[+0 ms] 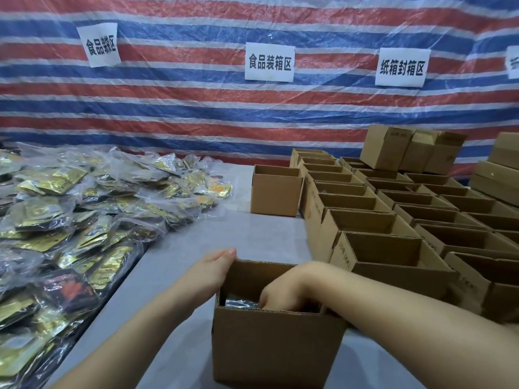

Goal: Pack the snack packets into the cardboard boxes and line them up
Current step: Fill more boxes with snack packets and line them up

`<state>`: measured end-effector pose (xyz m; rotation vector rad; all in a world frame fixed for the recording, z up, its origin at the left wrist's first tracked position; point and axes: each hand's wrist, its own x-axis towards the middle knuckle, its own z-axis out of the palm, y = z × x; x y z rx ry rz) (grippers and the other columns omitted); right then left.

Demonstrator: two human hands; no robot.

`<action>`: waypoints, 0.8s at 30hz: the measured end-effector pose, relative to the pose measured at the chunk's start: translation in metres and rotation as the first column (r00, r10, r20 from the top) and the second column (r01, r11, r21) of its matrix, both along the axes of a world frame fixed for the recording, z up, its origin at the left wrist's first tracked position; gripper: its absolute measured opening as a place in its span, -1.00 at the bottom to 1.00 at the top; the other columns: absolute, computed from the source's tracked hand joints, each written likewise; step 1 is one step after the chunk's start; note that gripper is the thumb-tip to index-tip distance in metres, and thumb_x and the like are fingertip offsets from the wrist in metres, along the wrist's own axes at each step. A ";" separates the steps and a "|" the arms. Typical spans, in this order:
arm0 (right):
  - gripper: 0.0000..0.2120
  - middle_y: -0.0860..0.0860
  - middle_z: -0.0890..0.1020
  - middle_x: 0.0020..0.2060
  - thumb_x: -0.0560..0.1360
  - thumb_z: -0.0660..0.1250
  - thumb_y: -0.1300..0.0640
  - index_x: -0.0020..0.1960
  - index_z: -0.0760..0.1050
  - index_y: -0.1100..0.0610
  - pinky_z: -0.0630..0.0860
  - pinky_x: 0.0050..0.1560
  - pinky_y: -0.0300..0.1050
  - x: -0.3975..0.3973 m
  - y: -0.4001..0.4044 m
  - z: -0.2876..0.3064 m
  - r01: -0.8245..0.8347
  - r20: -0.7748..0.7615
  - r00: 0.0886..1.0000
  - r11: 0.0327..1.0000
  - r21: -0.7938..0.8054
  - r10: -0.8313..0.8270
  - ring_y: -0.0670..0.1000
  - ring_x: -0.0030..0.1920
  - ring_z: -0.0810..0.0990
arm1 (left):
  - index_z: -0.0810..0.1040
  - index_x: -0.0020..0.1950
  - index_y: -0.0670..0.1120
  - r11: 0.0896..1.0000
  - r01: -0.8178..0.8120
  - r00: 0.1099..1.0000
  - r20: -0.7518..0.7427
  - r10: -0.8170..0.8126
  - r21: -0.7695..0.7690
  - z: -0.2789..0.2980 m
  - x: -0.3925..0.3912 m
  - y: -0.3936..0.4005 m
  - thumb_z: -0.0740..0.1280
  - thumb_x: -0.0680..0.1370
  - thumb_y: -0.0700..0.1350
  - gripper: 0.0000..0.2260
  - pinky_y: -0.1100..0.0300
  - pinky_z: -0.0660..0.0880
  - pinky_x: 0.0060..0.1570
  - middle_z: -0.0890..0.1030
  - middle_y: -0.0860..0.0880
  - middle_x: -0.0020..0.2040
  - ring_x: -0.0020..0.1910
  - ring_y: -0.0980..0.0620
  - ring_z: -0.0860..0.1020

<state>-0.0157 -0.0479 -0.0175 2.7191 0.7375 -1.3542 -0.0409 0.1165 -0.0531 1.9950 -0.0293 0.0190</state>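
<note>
A person's right hand (276, 294) reaches down inside an open cardboard box (269, 341) at the table's near edge, fingers curled onto a shiny snack packet (241, 300) lying in it; whether they grip it cannot be told. The left hand (213, 269), fingers straight, presses flat against the box's outer left wall. A heap of snack packets (84, 209) covers the left of the grey table (179, 248). Rows of open boxes (393, 209) line the right, 1 lone box (276, 190) standing just beside them, before a striped tarp (196, 113) bearing paper signs (269, 61).
</note>
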 end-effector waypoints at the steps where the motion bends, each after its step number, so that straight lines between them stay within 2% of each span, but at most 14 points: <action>1: -0.60 0.13 0.57 0.33 0.68 0.21 -0.01 0.40 0.48 0.23 0.45 0.35 0.02 0.001 0.001 0.003 0.046 -0.035 0.998 0.999 0.015 -0.046 0.12 0.32 0.55 | 0.48 -0.15 -0.06 1.000 -0.004 1.000 -0.001 0.004 -0.002 0.001 0.000 0.000 0.08 0.70 0.04 -0.66 0.37 0.34 -0.28 0.47 0.03 -0.28 -0.37 0.26 0.44; 3: -0.49 0.16 0.61 0.26 0.66 0.17 -0.17 0.38 0.50 0.20 0.50 0.33 0.07 0.004 0.000 0.013 0.219 -0.175 0.963 0.974 0.066 -0.205 0.13 0.26 0.60 | 0.47 -0.16 -0.06 1.000 -0.007 1.000 -0.005 0.007 -0.013 0.003 -0.001 -0.001 0.08 0.70 0.03 -0.67 0.33 0.34 -0.25 0.47 0.03 -0.28 -0.34 0.22 0.43; 5: -0.50 0.13 0.65 0.01 0.64 0.12 -0.24 0.24 0.56 0.14 0.60 0.09 0.04 0.004 0.001 0.023 0.340 -0.267 0.917 0.931 0.134 -0.297 0.07 -0.03 0.67 | 0.47 -0.17 -0.06 0.999 -0.001 1.000 -0.008 0.000 -0.036 0.003 -0.001 -0.001 0.10 0.70 0.01 -0.68 0.35 0.34 -0.26 0.48 0.03 -0.27 -0.33 0.21 0.44; 7: -0.65 0.03 0.61 -0.25 0.64 0.11 -0.14 -0.03 0.54 0.08 0.56 -0.23 -0.12 -0.002 0.009 0.021 0.353 -0.213 0.927 0.908 0.226 -0.308 -0.01 -0.32 0.58 | 0.47 -0.16 -0.07 0.999 -0.001 1.000 -0.025 -0.001 -0.052 0.003 0.000 -0.002 0.11 0.70 0.00 -0.70 0.32 0.33 -0.24 0.49 0.01 -0.24 -0.28 0.16 0.43; 10: -0.69 0.02 0.60 -0.26 0.63 0.06 -0.02 -0.12 0.49 0.07 0.50 -0.25 -0.17 -0.010 0.021 0.006 0.270 -0.069 0.963 0.918 0.291 -0.262 -0.04 -0.34 0.58 | 0.47 -0.15 -0.07 0.998 -0.005 0.999 -0.038 0.003 -0.062 0.001 0.000 -0.003 0.11 0.70 0.00 -0.70 0.32 0.34 -0.25 0.49 0.05 -0.27 -0.31 0.21 0.44; 12: -0.69 -0.02 0.62 -0.31 0.63 0.05 -0.02 -0.13 0.50 0.03 0.49 -0.26 -0.17 -0.012 0.020 0.001 0.304 -0.100 0.953 0.888 0.345 -0.287 -0.08 -0.40 0.58 | 0.47 -0.18 -0.07 0.997 -0.019 0.999 -0.037 0.016 -0.079 0.002 -0.002 -0.003 0.12 0.70 -0.01 -0.69 0.37 0.36 -0.30 0.50 0.08 -0.32 -0.38 0.26 0.44; 14: -0.65 -0.09 0.64 -0.34 0.65 0.04 -0.11 -0.06 0.54 0.00 0.50 -0.25 -0.18 -0.014 0.011 0.009 0.394 -0.223 0.917 0.839 0.376 -0.331 -0.10 -0.37 0.57 | 0.52 -0.19 -0.10 0.994 -0.016 0.999 -0.045 0.012 -0.104 0.004 -0.004 -0.002 0.13 0.69 -0.01 -0.66 0.40 0.38 -0.29 0.55 0.09 -0.34 -0.36 0.26 0.49; 15: -0.57 -0.11 0.65 -0.29 0.65 0.02 -0.20 0.01 0.57 0.01 0.51 -0.23 -0.19 -0.014 0.003 0.015 0.402 -0.231 0.913 0.837 0.371 -0.336 -0.10 -0.31 0.57 | 0.56 -0.16 -0.12 0.992 -0.011 0.999 -0.052 0.005 -0.122 0.005 -0.005 -0.002 0.14 0.69 0.00 -0.65 0.38 0.41 -0.23 0.58 0.07 -0.31 -0.30 0.23 0.52; 17: -0.42 -0.09 0.64 -0.15 0.63 -0.03 -0.34 0.15 0.59 0.03 0.53 -0.15 -0.21 -0.014 -0.017 0.023 0.348 -0.087 0.936 0.857 0.380 -0.341 -0.10 -0.19 0.58 | 0.61 -0.07 -0.15 0.987 -0.022 0.997 -0.072 0.011 -0.159 0.009 -0.007 -0.002 0.15 0.68 0.04 -0.64 0.24 0.43 -0.07 0.63 -0.01 -0.19 -0.16 0.12 0.57; 19: -0.35 -0.05 0.62 -0.11 0.61 -0.05 -0.39 0.14 0.60 0.07 0.54 -0.03 -0.16 -0.015 -0.038 0.025 0.279 0.080 0.940 0.882 0.380 -0.332 -0.08 -0.14 0.57 | 0.62 0.03 -0.08 0.984 -0.080 0.995 -0.076 0.068 -0.160 0.012 -0.009 -0.006 0.14 0.67 0.10 -0.65 0.16 0.43 -0.02 0.64 -0.03 -0.03 -0.03 0.07 0.56; 22: -0.18 0.02 0.62 0.01 0.55 -0.12 -0.48 0.24 0.58 0.13 0.51 0.21 -0.03 -0.024 -0.048 0.028 0.302 0.098 0.933 0.899 0.318 -0.348 -0.02 0.01 0.58 | 0.51 0.28 -0.02 0.953 -0.158 0.982 -0.145 0.123 -0.259 0.021 -0.016 -0.011 0.07 0.66 0.18 -0.61 -0.01 0.40 0.28 0.53 0.00 0.25 0.26 0.01 0.48; 24: -0.09 0.04 0.61 0.15 0.48 -0.17 -0.54 0.32 0.55 0.10 0.46 0.27 -0.04 -0.030 -0.040 0.032 0.231 0.123 0.956 0.942 0.242 -0.266 0.00 0.16 0.57 | 0.36 0.45 0.05 0.947 -0.144 0.983 -0.151 0.104 -0.287 0.019 -0.025 -0.009 0.11 0.63 0.22 -0.55 -0.12 0.31 0.41 0.41 0.03 0.38 0.41 -0.03 0.38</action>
